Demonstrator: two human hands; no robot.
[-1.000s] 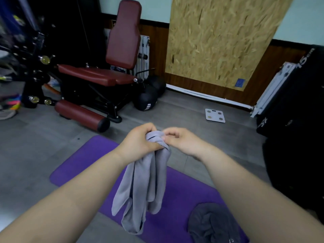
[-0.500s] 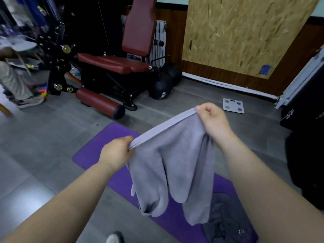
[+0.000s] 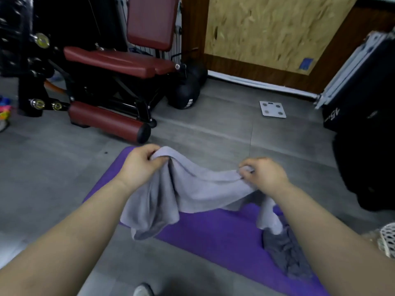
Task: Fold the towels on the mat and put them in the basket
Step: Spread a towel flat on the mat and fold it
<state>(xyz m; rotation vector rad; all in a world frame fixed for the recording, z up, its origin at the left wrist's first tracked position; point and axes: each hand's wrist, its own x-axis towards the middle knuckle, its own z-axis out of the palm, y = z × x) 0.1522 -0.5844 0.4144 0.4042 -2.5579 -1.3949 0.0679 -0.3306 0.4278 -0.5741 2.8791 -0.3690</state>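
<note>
**Hidden, cut off, or unclear**
- Basket (image 3: 388, 238): white mesh. Only a sliver shows at the right edge, cropped by the frame and partly behind the right forearm. Contents not discernible.
- Dark grey towel (image 3: 285, 255): crumpled on the near right part of the mat. Right side covered by the forearm, upper edge overlapped by a hanging tail of the light grey towel.
- Purple mat (image 3: 213, 233): flat on the grey floor (image 3: 53, 167). Far corner masked by hands and cloth, near end cropped at the bottom edge.
- Shoe toe (image 3: 142, 291): grey, at the bottom edge, mostly out of frame.
- Overall: soft with blur, fine cloth texture lost.

**Grip**
- Left hand (image 3: 142, 165): fingers curled and clenched round a bunched end of the light grey towel's upper edge. Fingertips buried in cloth.
- Right hand (image 3: 264, 175): fingers curled inward, pinching the other end of that edge. Palm side hidden.

**Task item**
- Light grey towel (image 3: 192, 186): held up between both hands over the far half of the mat. Top edge sags between the two grips and the body droops in loose folds. Left portion hangs beyond the mat's left border. Contact between the lowest folds and the mat cannot be told.

**Surroundings**
- Maroon padded bench (image 3: 119, 63)
- Black ball (image 3: 186, 97) beside it
- White scale (image 3: 272, 109) on the floor
- Chipboard panel (image 3: 267, 28) against the wall
- Black case (image 3: 363, 103) at right
</note>
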